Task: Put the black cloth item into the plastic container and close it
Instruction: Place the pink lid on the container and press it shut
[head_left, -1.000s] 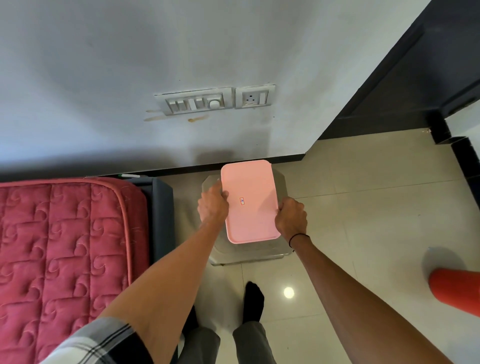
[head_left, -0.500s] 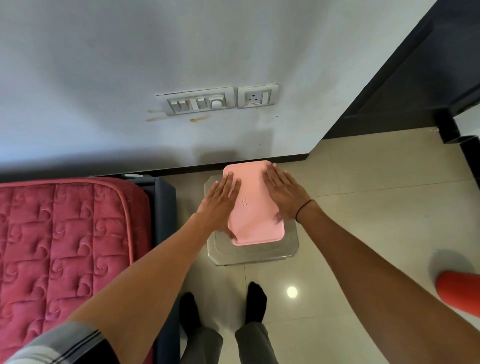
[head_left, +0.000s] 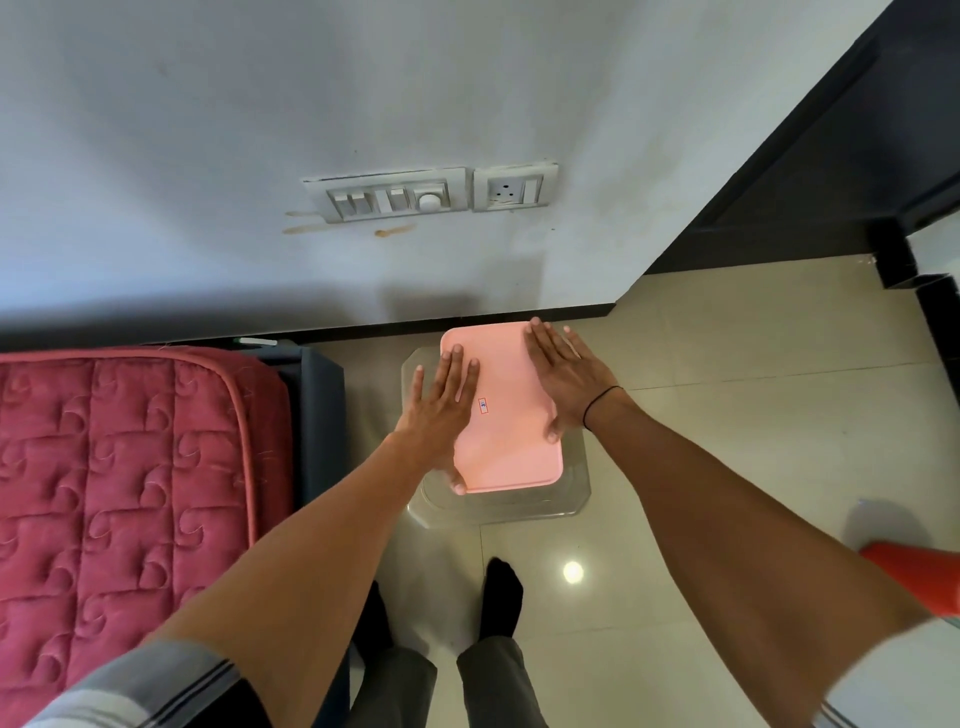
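On the left edge of the view lies a red quilted mattress (head_left: 119, 467) on a dark bed frame (head_left: 319, 431), just beside the work area. Next to it, on the tiled floor (head_left: 727, 441), stands the clear plastic container (head_left: 498, 506) with its pink lid (head_left: 501, 410) laid on top. The left hand (head_left: 441, 410) rests flat on the lid's left side, fingers spread and straight, thumb wrapped at the near left corner; it grips nothing, only presses. The right hand (head_left: 566, 382) does the same on the lid's right side, palm down, fingers extended toward the far edge, thumb tucked along the right rim; it too closes on nothing. A thin black band (head_left: 600, 402) circles that wrist.

The black cloth item cannot be seen; judging by the lid being on, it is probably inside the container, hidden under the pink plastic, though the clear wall shows too little to confirm.

The step in hand appears to be pressing the lid shut. The risk is an uneven seal: both palms sit toward the far half, so the near edge may stay unseated. If cloth is bunched at the rim, it could get pinched and hold a corner up. Pushing harder on one side might tip or slide the container on the glossy tile. Further right, an orange object (head_left: 919, 582) sits well apart.
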